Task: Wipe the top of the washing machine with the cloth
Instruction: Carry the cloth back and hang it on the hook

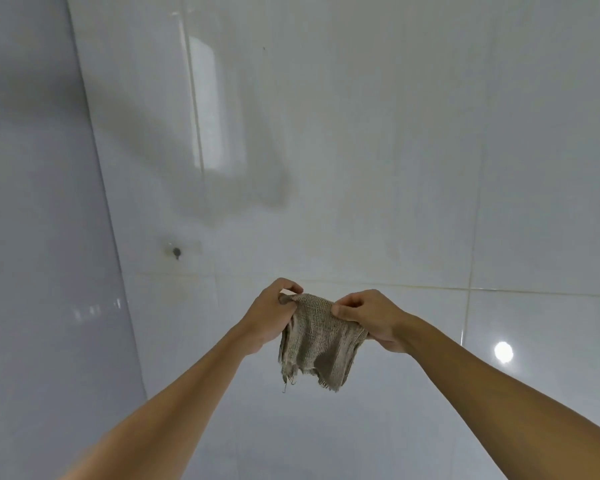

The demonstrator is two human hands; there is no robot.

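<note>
Head view shows our left hand point(269, 315) and right hand point(369, 318) each pinched closed on a top corner of the cloth point(321, 344). It hangs between them, frayed edge down, before glossy wall tiles point(361, 133).

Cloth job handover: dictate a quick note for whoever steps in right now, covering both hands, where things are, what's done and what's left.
Left hand: grip shut on the top left edge of the frayed, coarse-woven grey-brown cloth.
Right hand: grip shut on the cloth's top right edge.
Cloth: held up in the air between both hands, hanging loose in front of the glossy white tiled wall, touching no surface.
Washing machine: not in view.
Done: cloth picked up and spread.
Left: bring the cloth to the machine's top and wipe it; no wiping is visible yet.
</note>
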